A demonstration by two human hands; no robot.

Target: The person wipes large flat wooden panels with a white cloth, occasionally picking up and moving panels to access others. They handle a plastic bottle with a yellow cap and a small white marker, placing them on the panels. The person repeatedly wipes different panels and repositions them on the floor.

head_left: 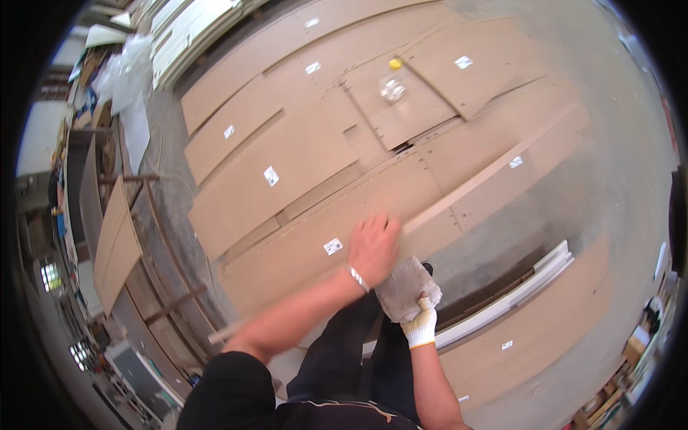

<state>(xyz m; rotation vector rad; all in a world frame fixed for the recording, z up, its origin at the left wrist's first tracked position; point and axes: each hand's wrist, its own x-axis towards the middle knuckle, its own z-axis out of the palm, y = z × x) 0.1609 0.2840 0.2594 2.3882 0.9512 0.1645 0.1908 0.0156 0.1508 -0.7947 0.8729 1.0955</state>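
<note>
My left hand (375, 247) is bare, with a bracelet at the wrist, and its fingers are curled closed over a long, narrow brown board (487, 170). The board slants from beside my left forearm to the far right, its far end blurred. In a white knitted glove, my right hand (421, 324) grips a crumpled greyish cloth (407, 288) just right of and below my left hand. The thumb lies on top of the cloth; the other fingers are mostly hidden.
Brown panels (308, 158) with small white labels cover the floor ahead. A clear bottle (393, 87) with a yellow cap lies on them. White strips (502, 294) and another brown panel (534, 322) lie at my right. Leaning boards (118, 247) and stacked white panels (190, 36) stand left.
</note>
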